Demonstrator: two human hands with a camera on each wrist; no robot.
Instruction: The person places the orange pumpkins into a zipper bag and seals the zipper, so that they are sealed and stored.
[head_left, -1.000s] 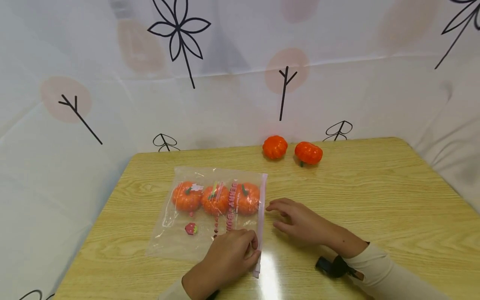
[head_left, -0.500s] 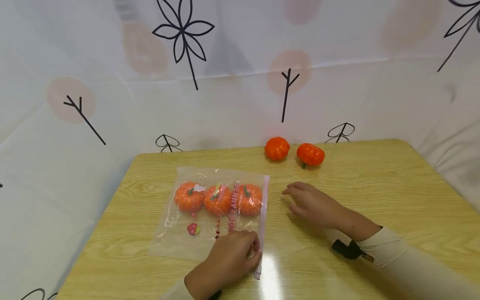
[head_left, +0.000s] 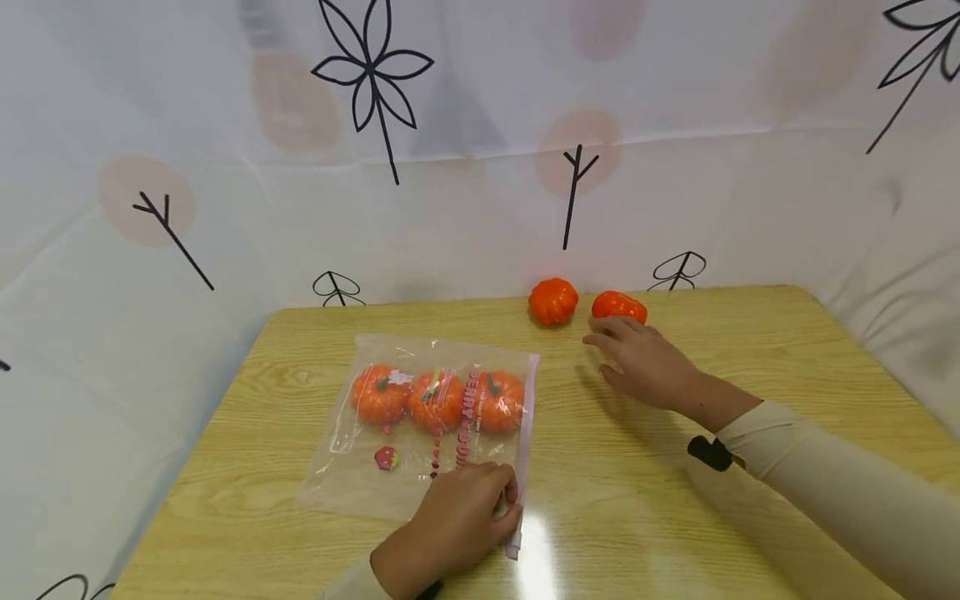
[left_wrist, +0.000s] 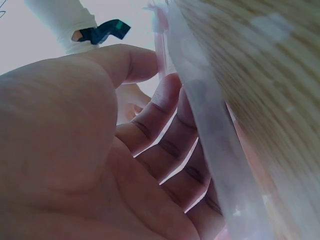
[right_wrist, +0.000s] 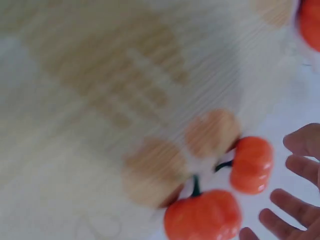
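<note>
A clear zip bag (head_left: 341,479) with pink print lies flat on the table, its pink zip edge (head_left: 527,417) facing right. Inside it sit three small orange toy pumpkins (head_left: 378,396) in a row. My left hand (head_left: 457,512) pinches the bag's zip edge near its front corner, thumb against index finger (left_wrist: 162,97). Over by the back edge, my right hand (head_left: 648,367) reaches with spread, loosely bent fingers close to a toy pumpkin (head_left: 619,305), hiding its lower part. That hand holds nothing. Another toy pumpkin (head_left: 553,302) stands just left of it.
The wood-grain table (head_left: 750,375) ends at the back against a white cloth (head_left: 465,225) with plant drawings. Light glares on the tabletop in front of the bag's zip end. A black strap device (head_left: 710,452) sits under the right wrist.
My right hand has moved away from the bag's zip edge, back and to the right, up to the right-hand loose pumpkin. The left hand stays on the bag.
</note>
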